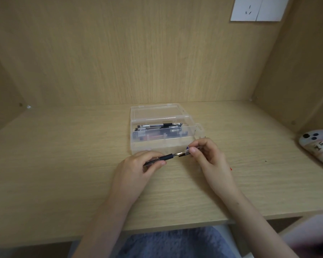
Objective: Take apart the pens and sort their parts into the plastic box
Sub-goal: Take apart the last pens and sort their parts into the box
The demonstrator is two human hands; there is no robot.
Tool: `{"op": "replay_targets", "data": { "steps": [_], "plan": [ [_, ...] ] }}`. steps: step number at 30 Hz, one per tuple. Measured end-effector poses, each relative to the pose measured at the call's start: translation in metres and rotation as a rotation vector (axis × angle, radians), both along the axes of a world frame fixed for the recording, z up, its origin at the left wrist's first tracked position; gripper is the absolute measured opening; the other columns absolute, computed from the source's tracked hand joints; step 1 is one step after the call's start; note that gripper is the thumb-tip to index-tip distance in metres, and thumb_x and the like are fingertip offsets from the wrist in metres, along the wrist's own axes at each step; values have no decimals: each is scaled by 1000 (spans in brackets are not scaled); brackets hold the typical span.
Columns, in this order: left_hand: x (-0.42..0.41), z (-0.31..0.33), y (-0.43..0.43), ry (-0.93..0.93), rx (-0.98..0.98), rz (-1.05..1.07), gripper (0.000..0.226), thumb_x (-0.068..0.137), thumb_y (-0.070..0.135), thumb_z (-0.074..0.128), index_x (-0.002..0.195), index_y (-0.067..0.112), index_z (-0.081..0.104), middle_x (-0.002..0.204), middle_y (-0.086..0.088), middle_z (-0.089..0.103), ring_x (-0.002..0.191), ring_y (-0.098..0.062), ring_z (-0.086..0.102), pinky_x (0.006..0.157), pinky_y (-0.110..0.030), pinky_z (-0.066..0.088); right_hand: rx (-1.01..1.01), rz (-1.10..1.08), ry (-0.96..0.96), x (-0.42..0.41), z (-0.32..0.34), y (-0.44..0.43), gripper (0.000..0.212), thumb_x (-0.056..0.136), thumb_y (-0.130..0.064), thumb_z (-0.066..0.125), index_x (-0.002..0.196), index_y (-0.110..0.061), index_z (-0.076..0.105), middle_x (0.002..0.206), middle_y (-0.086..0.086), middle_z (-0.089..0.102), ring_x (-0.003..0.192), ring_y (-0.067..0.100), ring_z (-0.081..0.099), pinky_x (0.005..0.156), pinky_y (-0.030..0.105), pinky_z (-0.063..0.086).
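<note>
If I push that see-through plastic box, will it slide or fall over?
Probably slide. The plastic box sits low and flat on the smooth desk, so tipping looks unlikely. It seems light, holding only pens. Its open lid might wobble.

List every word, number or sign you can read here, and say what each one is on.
"20": handwritten on the white controller at the desk's right edge, seen at a slant.
Handwritten characters above it, same controller: too blurred to read.
Print on the pens in the plastic box: too small to read.
</note>
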State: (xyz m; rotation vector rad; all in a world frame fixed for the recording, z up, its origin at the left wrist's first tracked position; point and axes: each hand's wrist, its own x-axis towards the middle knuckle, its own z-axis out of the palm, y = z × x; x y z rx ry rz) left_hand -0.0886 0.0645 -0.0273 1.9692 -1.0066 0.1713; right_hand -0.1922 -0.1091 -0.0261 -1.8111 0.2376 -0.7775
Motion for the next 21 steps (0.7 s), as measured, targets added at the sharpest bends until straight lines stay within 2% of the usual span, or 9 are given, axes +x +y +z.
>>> {"op": "replay_targets", "data": {
  "steps": [5, 8, 10, 14, 18, 21],
  "plan": [
    [-1, 1, -1, -5, 15, 3, 26, 77, 44, 64, 102, 42, 57, 87, 20, 67, 79, -2, 61, 70, -36, 51, 6, 28, -10, -2, 3, 3, 13, 87, -19, 63, 87, -32, 63, 82, -3, 66, 74, 14, 60, 75, 35, 48],
    [-2, 1, -1, 1, 27, -17, 26, 78, 39, 68, 101, 41, 57, 83, 21, 66, 69, 3, 57, 69, -35, 51, -28, 79, 48, -2, 5, 7, 19, 85, -14, 66, 86, -33, 68, 81, -13, 69, 74, 7, 62, 75, 26, 47],
    [-2, 1, -1, -12, 29, -30, 26, 79, 37, 69, 102, 40, 57, 80, 21, 65, 65, 3, 54, 67, -35, 50, -35, 110, 76, -2, 6, 9, 19, 83, -13, 68, 86, -32, 69, 82, -13, 70, 71, 5, 62, 74, 20, 46],
    [-4, 3, -3, -38, 7, -60, 32, 76, 54, 52, 104, 39, 56, 87, 21, 64, 69, 1, 60, 68, -28, 47, 15, 138, 60, -4, 8, 9, 19, 81, -7, 68, 83, -25, 72, 77, -7, 70, 65, 6, 60, 71, 16, 46],
    [-6, 2, -3, -49, 0, -62, 28, 78, 51, 50, 92, 32, 66, 75, 17, 65, 65, 0, 59, 65, -25, 45, -1, 142, 74, -4, 7, 9, 19, 82, -8, 68, 83, -27, 71, 76, -8, 70, 64, 5, 60, 70, 15, 45],
    [-7, 1, -6, -37, 31, -35, 16, 81, 44, 60, 88, 31, 67, 67, 18, 62, 66, -1, 59, 65, -28, 47, -30, 81, 55, -3, 6, 12, 18, 85, -12, 66, 86, -30, 70, 82, -11, 70, 69, 2, 60, 71, 14, 44]
  ]
}}
